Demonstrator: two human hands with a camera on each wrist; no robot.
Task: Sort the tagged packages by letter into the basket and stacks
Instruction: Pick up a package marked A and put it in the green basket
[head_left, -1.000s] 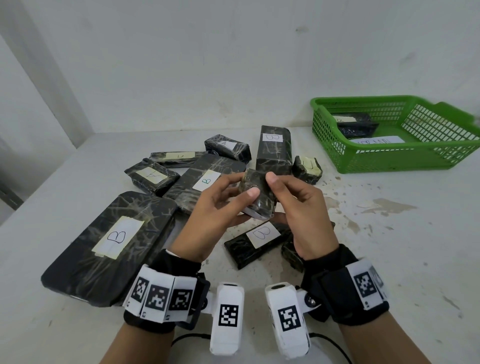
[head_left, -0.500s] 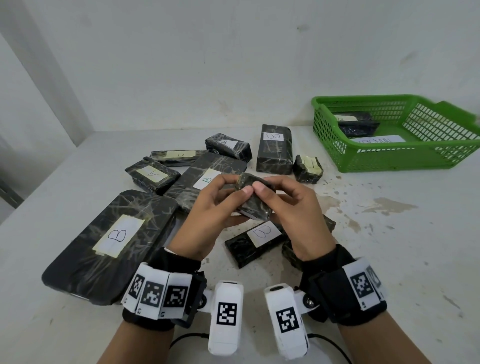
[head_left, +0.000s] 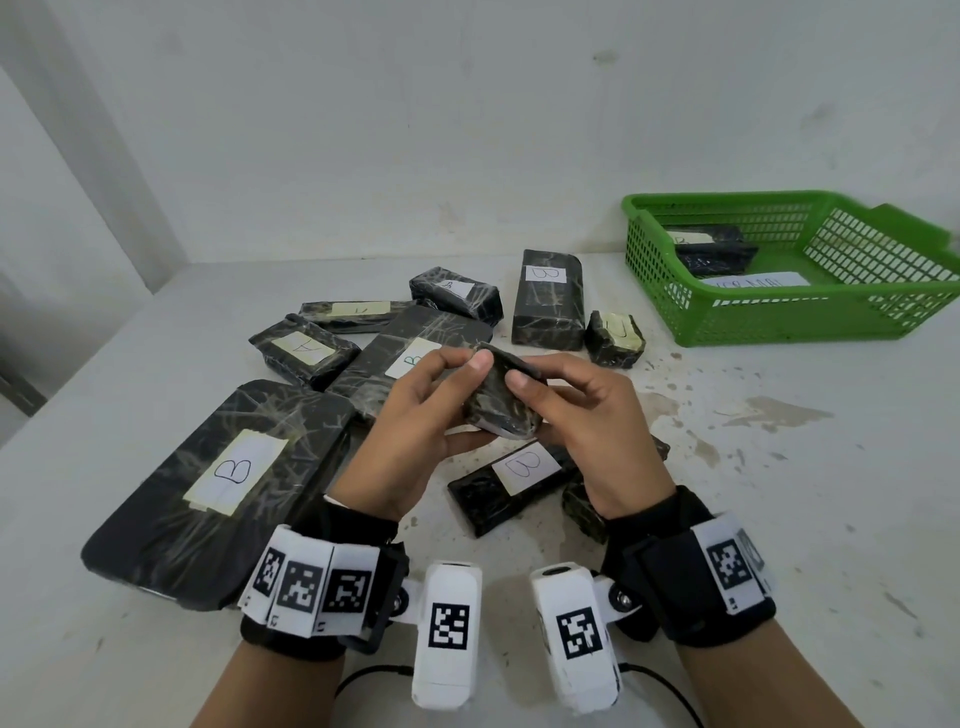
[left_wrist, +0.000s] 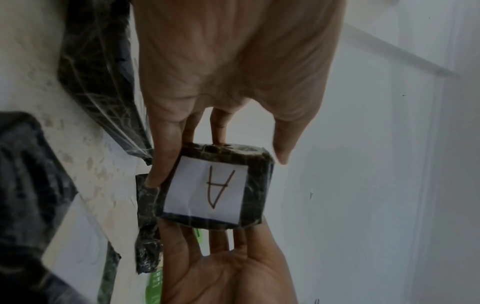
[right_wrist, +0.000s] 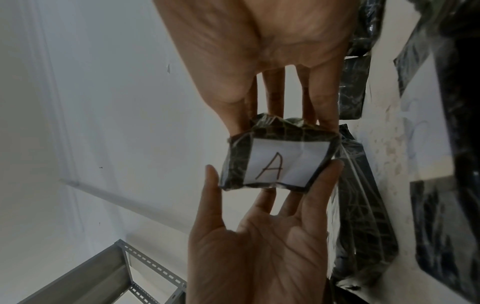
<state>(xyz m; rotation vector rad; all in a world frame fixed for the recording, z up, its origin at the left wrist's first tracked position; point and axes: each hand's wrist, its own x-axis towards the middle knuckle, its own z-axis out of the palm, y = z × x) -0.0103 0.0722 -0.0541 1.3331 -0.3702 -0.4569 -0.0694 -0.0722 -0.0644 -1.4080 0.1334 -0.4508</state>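
Far left of the head view, a big flat black-wrapped package tagged B (head_left: 218, 483) lies on the white table (head_left: 779, 519). Above and right of it, a cluster: a small package tagged A (head_left: 304, 351), a thin long one (head_left: 358, 313) behind it with a tag I can't read, and a flat package tagged B (head_left: 410, 353) partly hidden by my left hand (head_left: 415, 441).

Centre frame, both my hands hold one small black package (head_left: 501, 397) up off the table. Left thumb sits on its top edge, left fingers curl under it; my right hand (head_left: 587, 421) pinches the other side, thumb on top, fingers beneath. Both grips narrow, closed round this package. In the head view its tag faces down and away; both wrist views show the white tag (left_wrist: 207, 190) reading A.

Below my hands, a long package tagged B (head_left: 511, 483) lies on the table, another dark one (head_left: 582, 504) beside it under my right wrist. Behind, upper centre, a small package (head_left: 457, 293), a tall block tagged B (head_left: 548, 299) and a small cube-like one (head_left: 615, 332).

Upper right, the green basket (head_left: 779, 322) holds dark packages (head_left: 714, 254) and a white paper (head_left: 758, 280).
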